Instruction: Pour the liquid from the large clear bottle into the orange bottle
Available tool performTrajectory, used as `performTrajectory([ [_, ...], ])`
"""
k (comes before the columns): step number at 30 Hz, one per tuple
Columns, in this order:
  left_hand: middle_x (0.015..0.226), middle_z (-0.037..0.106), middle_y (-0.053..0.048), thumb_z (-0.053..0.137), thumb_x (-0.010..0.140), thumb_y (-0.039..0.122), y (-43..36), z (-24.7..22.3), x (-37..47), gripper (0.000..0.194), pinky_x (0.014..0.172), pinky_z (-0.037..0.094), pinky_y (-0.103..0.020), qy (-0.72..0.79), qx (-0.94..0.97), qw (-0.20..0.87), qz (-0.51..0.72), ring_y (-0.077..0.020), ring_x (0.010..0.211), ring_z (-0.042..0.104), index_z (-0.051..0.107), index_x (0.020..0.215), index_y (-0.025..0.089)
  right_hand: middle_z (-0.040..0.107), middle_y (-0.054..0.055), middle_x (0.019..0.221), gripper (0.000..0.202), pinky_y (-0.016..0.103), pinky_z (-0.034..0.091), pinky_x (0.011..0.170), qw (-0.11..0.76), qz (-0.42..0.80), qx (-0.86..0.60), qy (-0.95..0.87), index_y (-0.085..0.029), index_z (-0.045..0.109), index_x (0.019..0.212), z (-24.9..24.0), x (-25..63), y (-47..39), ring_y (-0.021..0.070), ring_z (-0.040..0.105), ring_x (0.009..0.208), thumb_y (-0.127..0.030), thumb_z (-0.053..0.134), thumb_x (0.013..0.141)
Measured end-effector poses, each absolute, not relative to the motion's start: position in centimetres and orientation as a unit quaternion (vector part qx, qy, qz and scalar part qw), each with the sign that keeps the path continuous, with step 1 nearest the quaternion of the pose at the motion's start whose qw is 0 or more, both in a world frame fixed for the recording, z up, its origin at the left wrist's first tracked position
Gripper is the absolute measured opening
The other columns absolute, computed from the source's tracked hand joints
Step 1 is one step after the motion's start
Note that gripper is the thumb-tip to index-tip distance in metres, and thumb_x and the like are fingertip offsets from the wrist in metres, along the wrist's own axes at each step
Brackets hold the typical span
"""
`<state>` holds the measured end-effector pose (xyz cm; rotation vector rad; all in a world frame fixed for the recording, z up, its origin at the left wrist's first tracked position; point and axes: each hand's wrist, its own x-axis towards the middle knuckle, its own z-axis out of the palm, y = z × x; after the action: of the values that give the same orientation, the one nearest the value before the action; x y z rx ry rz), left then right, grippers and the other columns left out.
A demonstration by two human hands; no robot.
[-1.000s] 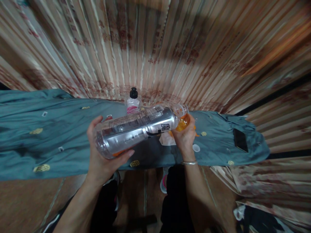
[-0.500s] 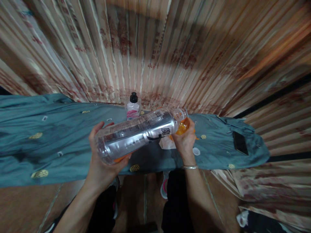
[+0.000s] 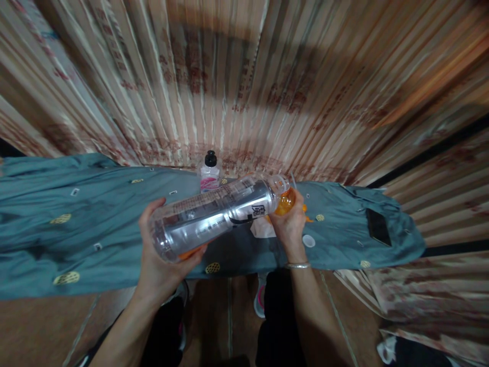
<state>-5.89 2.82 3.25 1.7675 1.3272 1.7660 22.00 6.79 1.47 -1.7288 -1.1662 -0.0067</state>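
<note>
A large clear plastic bottle (image 3: 214, 214) with dark printed characters lies tilted across the middle of the view, its base low on the left and its neck up on the right. My left hand (image 3: 162, 267) is closed around the base end. At the neck end, my right hand (image 3: 289, 224) wraps around a small see-through container with orange contents (image 3: 284, 204). The bottle's mouth is at the top of that container; I cannot tell whether they touch. Part of the container is hidden by the fingers and the bottle. Some orange material shows behind the right hand.
A green-blue cloth (image 3: 114, 219) covers the long surface. On it stand a small bottle with a black cap (image 3: 210, 173), a white cap (image 3: 308, 241), a white piece of paper or tissue (image 3: 263, 228) and a dark phone (image 3: 379, 227). Pleated curtains (image 3: 229, 92) hang behind.
The whole view has shifted slightly. Both hands keep their holds, and the bottle stays tilted at nearly the same angle, with its neck close to the orange container.
</note>
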Motion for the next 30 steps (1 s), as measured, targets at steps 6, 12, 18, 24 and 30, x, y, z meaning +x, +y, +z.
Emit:
performTrajectory([
  [6,0.112,0.067,-0.005,0.092,0.06,0.033,2.77,3.26,-5.87,0.097,0.076,0.065,-0.047,0.466,0.618,0.15,0.615,-0.0289,0.09,0.07,0.054,0.149,0.035,0.081,0.018,0.121,0.076,0.044,0.066,0.09,0.509,-0.01,-0.707,-0.491,-0.015,0.061,0.134,1.16,22.08,6.98,0.0319,0.08,0.104,-0.043,0.08,0.066],
  [12,0.112,0.067,-0.006,0.094,0.055,0.03,2.75,3.24,-5.9,0.096,0.075,0.066,-0.045,0.476,0.603,0.163,0.619,-0.0284,0.091,0.071,0.056,0.144,0.032,0.08,0.018,0.121,0.071,0.043,0.066,0.086,0.507,-0.034,-0.707,-0.492,-0.016,0.061,0.133,0.97,21.85,7.05,0.0313,0.08,0.102,-0.043,0.078,0.07],
  [18,0.111,0.068,-0.005,0.094,0.055,0.031,2.62,3.17,-5.94,0.097,0.076,0.066,-0.044,0.491,0.592,0.172,0.615,-0.0274,0.091,0.072,0.056,0.144,0.031,0.079,0.018,0.122,0.069,0.043,0.066,0.089,0.508,-0.031,-0.697,-0.504,-0.017,0.06,0.133,0.92,21.91,7.07,0.0311,0.079,0.104,-0.044,0.076,0.071],
  [24,0.111,0.07,-0.006,0.094,0.056,0.031,2.41,3.15,-5.99,0.105,0.074,0.068,-0.047,0.489,0.593,0.181,0.614,-0.0307,0.092,0.074,0.051,0.152,0.035,0.078,0.018,0.124,0.072,0.047,0.066,0.091,0.511,-0.021,-0.699,-0.499,-0.016,0.059,0.134,0.9,21.88,7.09,0.0323,0.078,0.107,-0.045,0.077,0.07],
  [30,0.11,0.072,-0.006,0.093,0.058,0.034,2.44,2.7,-6.23,0.109,0.074,0.068,-0.049,0.501,0.591,0.2,0.599,-0.033,0.093,0.076,0.047,0.158,0.036,0.078,0.017,0.123,0.075,0.049,0.066,0.09,0.498,-0.015,-0.713,-0.493,-0.017,0.058,0.135,0.88,21.95,7.03,0.0327,0.078,0.104,-0.043,0.079,0.067],
])
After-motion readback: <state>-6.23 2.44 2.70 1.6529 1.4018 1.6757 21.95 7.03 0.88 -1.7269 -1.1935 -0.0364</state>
